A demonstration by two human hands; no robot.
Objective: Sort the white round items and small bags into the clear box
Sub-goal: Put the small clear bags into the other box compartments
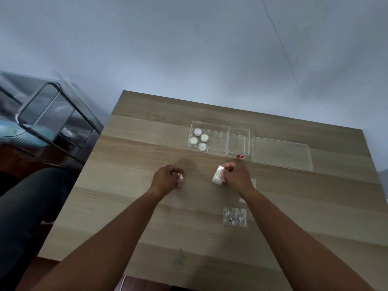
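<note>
A clear box (239,131) with three compartments stands at the far middle of the wooden table (130,198). Several white round items (199,139) lie in its left compartment; the other two compartments look bare. My left hand (165,178) is closed around a small bag (180,177) just in front of the box. To its right, my right hand (236,175) pinches another small bag (217,175), which hangs from the fingers. A further small clear bag (234,216) with tiny pieces inside lies flat on the table beside my right forearm.
The box's clear lid (281,153) lies flat to the right of the box. A dark metal-framed rack (48,120) stands left of the table. A flat clear piece (248,190) shows beside my right wrist. My dark-clothed leg is at the left edge.
</note>
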